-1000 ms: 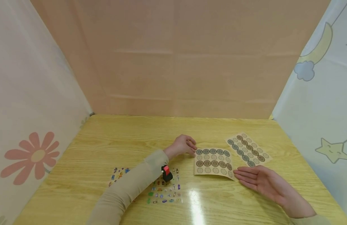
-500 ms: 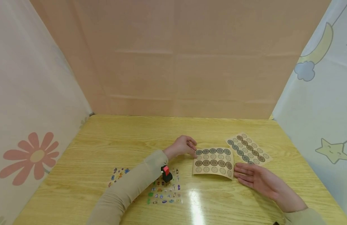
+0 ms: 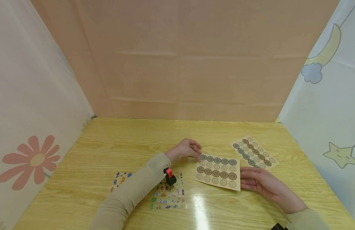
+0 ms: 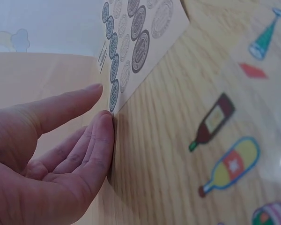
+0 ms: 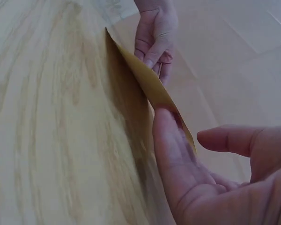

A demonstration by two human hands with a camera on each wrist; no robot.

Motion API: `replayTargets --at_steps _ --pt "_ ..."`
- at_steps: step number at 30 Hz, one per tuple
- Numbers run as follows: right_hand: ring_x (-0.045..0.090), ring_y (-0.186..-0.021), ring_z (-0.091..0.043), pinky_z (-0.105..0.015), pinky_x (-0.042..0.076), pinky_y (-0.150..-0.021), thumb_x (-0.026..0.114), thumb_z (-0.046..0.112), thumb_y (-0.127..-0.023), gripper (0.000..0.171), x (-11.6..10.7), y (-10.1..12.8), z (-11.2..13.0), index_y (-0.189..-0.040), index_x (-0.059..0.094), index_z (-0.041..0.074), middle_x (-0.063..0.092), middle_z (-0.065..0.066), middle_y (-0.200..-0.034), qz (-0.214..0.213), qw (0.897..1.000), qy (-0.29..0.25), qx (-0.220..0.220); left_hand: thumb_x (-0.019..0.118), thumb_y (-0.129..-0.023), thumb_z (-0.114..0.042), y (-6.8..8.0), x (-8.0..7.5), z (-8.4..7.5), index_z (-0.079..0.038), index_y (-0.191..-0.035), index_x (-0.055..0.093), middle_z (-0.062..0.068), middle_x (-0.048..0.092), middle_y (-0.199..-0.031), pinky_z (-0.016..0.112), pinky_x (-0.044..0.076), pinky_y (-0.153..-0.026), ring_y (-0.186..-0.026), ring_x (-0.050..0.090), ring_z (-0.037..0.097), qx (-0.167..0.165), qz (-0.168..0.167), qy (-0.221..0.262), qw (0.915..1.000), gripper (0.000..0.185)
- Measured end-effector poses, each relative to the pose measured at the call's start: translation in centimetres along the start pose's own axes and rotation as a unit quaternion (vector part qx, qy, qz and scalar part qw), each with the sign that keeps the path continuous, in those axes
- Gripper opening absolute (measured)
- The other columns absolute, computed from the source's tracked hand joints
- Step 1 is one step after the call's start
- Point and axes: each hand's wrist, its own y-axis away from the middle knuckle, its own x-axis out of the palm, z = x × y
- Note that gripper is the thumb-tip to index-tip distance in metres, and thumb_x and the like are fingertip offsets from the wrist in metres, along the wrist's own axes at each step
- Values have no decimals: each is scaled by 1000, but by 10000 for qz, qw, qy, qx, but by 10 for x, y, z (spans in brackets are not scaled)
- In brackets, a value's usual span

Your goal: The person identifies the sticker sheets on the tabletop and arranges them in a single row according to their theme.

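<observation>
Sliding under the near edge, the right hand (image 3: 263, 183) had moved in since a second before, its straight fingers now lifting the round-sticker sheet (image 3: 218, 171) off the surface (image 3: 108, 150). The left hand (image 3: 186, 148) stayed at the sheet's far-left corner, fingertips touching it. A second sheet (image 3: 254, 152) lay beyond.

Round-sticker sheet (image 3: 218, 171) btwn both hands, 2nd sheet (image 3: 254, 152) behind-right, small-sticker sheet (image 3: 168, 195) left
</observation>
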Motion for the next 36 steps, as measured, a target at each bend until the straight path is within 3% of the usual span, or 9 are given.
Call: replayTargets --at_steps 4,8,17,24,30,36 --pt "65 -101 -32 -44 49 -92 44 5 -101 42 3 -4 -2 -135 35 -18 64 -20 -113 -238 9990 374 82 78 -74 7 -1 0 0 3 -116 63 12 69 -96 28 56 -71 -80 65 18 39 24 -20 10000 44" --pt "68 -91 -28 -43 53 -87 48 5 -99 54 9 -10 -3 -136 22 -24 67 -18 -108 -516 9949 839 220 77 -75 8 -2 0 1 3 -116 62 14 69 -99 28 56 -72 -81 65 18 64 72 26 10000 44" --pt "69 -85 -24 -38 56 -80 53 4 -96 34 15 -8 3 -127 42 -7 69 -13 -99 -735 9911 1110 -18 78 -78 0 -1 2 -2 -1 -117 63 11 67 -101 28 56 -72 -83 64 17 -33 49 -12 10000 42" --pt "68 -86 -18 -32 57 -78 45 1 -100 23 6 -2 16 -119 53 10 68 -6 -101 -122 9934 1009 -536 80 -79 -12 4 7 -9 -3 -119 63 6 65 -104 30 55 -74 -90 62 15 280 122 -423 9986 45" --pt "66 -87 -17 -33 56 -79 39 0 -102 20 6 3 27 -115 50 11 63 -1 -98 288 9891 1236 -740 82 -77 -19 6 8 -14 -10 -119 65 0 64 -108 34 54 -79 -97 59 13 534 460 -549 9960 46" --pt "67 -91 -19 -32 57 -77 37 -1 -102 28 10 7 38 -116 57 10 68 -5 -103 603 9856 1313 -877 79 -81 -25 11 7 -23 -15 -105 69 -1 66 -101 41 52 -87 -95 60 14 657 667 -516 9943 28"
